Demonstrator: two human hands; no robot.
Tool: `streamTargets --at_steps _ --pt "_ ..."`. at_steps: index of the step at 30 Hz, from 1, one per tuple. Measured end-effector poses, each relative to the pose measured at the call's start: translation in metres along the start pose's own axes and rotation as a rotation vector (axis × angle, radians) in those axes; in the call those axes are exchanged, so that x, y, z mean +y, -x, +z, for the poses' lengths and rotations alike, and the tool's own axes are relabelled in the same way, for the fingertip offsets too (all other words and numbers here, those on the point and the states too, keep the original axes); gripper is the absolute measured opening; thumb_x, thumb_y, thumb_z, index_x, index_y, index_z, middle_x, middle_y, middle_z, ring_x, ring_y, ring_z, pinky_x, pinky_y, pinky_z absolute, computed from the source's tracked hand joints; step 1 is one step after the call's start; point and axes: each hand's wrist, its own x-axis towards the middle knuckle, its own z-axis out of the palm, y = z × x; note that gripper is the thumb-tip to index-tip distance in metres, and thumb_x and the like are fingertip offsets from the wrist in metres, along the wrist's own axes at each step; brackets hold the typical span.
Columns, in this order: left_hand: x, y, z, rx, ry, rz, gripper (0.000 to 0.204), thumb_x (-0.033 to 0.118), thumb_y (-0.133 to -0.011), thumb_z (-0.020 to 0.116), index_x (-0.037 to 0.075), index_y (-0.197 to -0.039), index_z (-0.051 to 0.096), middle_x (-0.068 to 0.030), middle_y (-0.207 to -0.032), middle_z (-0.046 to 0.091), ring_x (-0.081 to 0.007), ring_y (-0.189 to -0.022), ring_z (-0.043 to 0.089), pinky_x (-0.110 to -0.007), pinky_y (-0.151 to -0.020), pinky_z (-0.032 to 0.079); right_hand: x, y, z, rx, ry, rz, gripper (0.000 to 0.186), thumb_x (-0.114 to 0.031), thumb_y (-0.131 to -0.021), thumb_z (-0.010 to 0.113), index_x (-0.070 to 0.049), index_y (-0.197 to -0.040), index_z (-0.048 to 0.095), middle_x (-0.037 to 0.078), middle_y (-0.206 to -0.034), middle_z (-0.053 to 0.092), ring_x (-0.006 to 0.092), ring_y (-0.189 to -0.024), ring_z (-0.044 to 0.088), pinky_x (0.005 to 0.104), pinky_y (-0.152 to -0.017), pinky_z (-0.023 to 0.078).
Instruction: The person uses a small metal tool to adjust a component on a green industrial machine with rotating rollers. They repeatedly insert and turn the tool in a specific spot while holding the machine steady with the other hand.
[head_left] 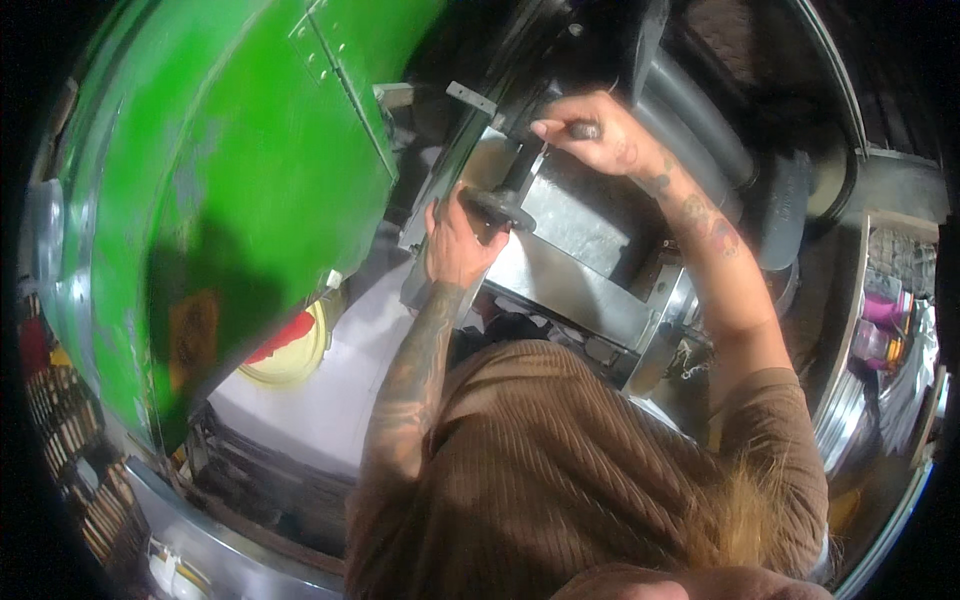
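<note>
My left hand (465,245) is wrapped around the near edge of a dark round disc-shaped piece (500,210), its fingers and thumb curled about it. Farther up and to the right, my right hand (600,130) is closed on a tool with a dark, rounded handle (585,130). A thin metallic strip (537,165) shows below my right fingers, pointing down toward the disc. Whether it touches the disc I cannot tell. Both hands are above a bare metal plate (575,225) set in a dark machine frame.
A large green metal panel (250,130) rises on the left. Beside it lies a white surface (350,370) with a round cream-and-red thing (290,350). Dark rollers (690,110) stand at the back right. A shelf with colourful items (885,320) is at far right, a slotted wooden rack (80,450) at far left.
</note>
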Motion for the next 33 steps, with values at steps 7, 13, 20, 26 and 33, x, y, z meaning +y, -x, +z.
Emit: streamTargets --at_steps 7,13,20,26,33 --pt "-0.006 -0.004 0.009 -0.012 -0.018 -0.021 0.104 0.042 -0.08 0.084 -0.009 -0.152 0.029 -0.0282 -0.138 0.057 -0.0387 -0.131 0.057 -0.056 -0.124 0.026 -0.001 -0.014 -0.031 0.119 0.032 -0.02 0.04 -0.037 -0.1 0.071 -0.001 -0.083 0.065 0.004 -0.069 0.052 0.0112 -0.07 0.048 0.0342 -0.067 0.045" --pt "-0.003 -0.002 0.004 -0.068 -0.021 -0.088 0.103 0.041 -0.08 0.084 -0.008 -0.153 0.03 -0.0273 -0.138 0.058 -0.0383 -0.131 0.057 -0.056 -0.125 0.025 0.007 -0.074 -0.04 0.382 0.091 0.135 0.028 -0.026 -0.1 0.065 0.0 -0.089 0.067 0.004 -0.066 0.051 0.0161 -0.068 0.048 0.0405 -0.064 0.043" --pt "-0.009 -0.005 0.001 -0.049 0.059 -0.057 0.098 0.039 -0.078 0.084 -0.006 -0.151 0.036 -0.0274 -0.139 0.057 -0.0394 -0.132 0.054 -0.055 -0.125 0.025 0.03 -0.109 -0.037 0.378 0.125 -0.109 0.025 -0.017 -0.1 0.06 0.0 -0.082 0.064 0.007 -0.063 0.051 0.0158 -0.065 0.049 0.0404 -0.061 0.043" --pt "-0.016 -0.002 0.002 -0.022 0.008 -0.027 0.094 0.039 -0.078 0.084 -0.006 -0.148 0.041 -0.0278 -0.136 0.059 -0.0424 -0.133 0.053 -0.054 -0.125 0.026 0.016 -0.094 -0.011 0.356 0.212 0.002 0.029 -0.024 -0.103 0.06 0.003 -0.105 0.071 0.016 -0.094 0.075 0.028 -0.084 0.071 0.0393 -0.081 0.055" --pt "-0.018 -0.001 0.003 -0.016 0.027 -0.03 0.093 0.042 -0.079 0.084 -0.007 -0.147 0.042 -0.0285 -0.133 0.061 -0.0406 -0.131 0.055 -0.055 -0.124 0.027 0.023 -0.09 -0.015 0.468 0.235 -0.064 0.025 -0.019 -0.103 0.056 0.0 -0.111 0.07 0.022 -0.106 0.075 0.0388 -0.099 0.074 0.0439 -0.084 0.057"
